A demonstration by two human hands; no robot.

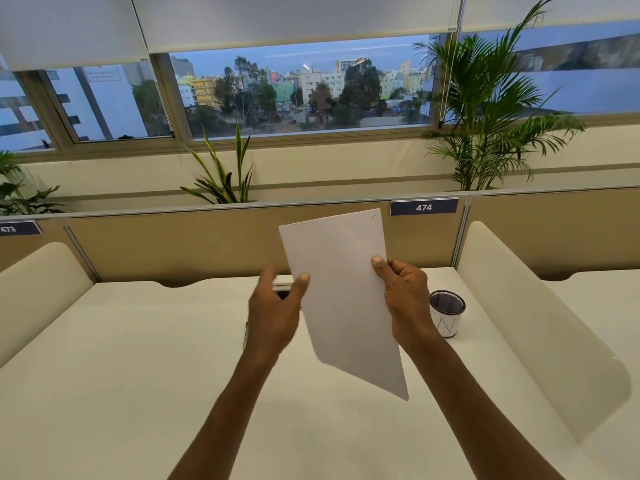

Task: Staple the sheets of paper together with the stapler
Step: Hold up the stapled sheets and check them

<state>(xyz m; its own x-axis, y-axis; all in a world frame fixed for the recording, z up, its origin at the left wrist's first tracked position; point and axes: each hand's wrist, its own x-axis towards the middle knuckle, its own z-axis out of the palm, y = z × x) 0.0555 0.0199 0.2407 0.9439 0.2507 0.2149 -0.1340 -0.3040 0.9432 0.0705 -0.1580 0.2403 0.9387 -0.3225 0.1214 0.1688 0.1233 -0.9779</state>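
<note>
White sheets of paper are held upright above the white desk, slightly tilted, with a small dark mark near the top right corner. My left hand pinches their left edge with the thumb on the front. My right hand grips the right edge, thumb on the front. Behind my left hand a pale, partly hidden object lies on the desk; I cannot tell whether it is the stapler. A thin pen-like item shows just left of my left wrist.
A mesh-topped white cup stands on the desk right of my right hand. Curved cream dividers flank the desk on both sides. A beige partition labelled 474 closes the back, with plants and windows behind.
</note>
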